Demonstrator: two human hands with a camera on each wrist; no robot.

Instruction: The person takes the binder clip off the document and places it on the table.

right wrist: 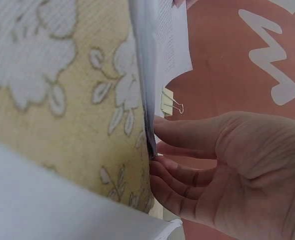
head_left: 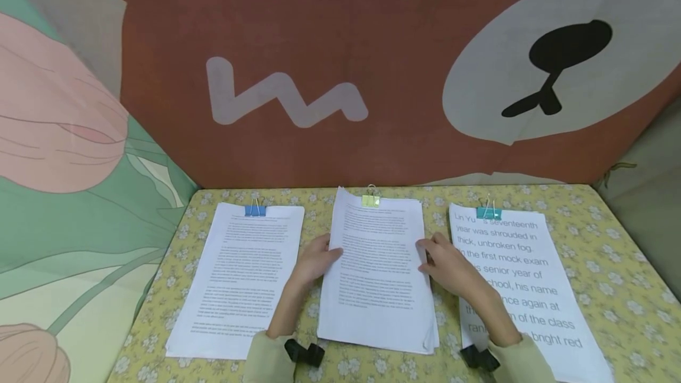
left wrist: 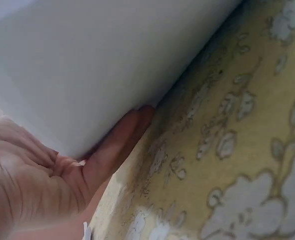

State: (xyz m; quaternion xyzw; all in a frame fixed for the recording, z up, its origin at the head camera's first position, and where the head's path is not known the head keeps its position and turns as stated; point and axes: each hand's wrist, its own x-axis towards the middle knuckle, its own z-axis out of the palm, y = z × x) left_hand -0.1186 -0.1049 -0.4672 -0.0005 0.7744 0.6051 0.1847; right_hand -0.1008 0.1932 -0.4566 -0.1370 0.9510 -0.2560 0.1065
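Observation:
The middle stack of printed paper (head_left: 372, 276), topped by a yellow binder clip (head_left: 370, 200), lies between the two hands. My left hand (head_left: 315, 260) holds its left edge, thumb over the top sheet. Seen from the left wrist, the left hand's fingers (left wrist: 120, 137) reach beneath the white paper (left wrist: 87, 65). On the opposite side, my right hand (head_left: 449, 265) pinches the right edge. The right wrist view has the right thumb (right wrist: 187, 135) on the printed face and the curled fingers at the stack's edge, with the yellow clip (right wrist: 167, 101) beyond.
A stack with a blue binder clip (head_left: 255, 210) lies to the left. Large-print pages (head_left: 564, 312) under a teal binder clip (head_left: 488, 212) lie to the right, partly behind the right forearm. Flowered yellow cloth (head_left: 601, 253) covers the table; a brown patterned backdrop (head_left: 404, 75) rises behind.

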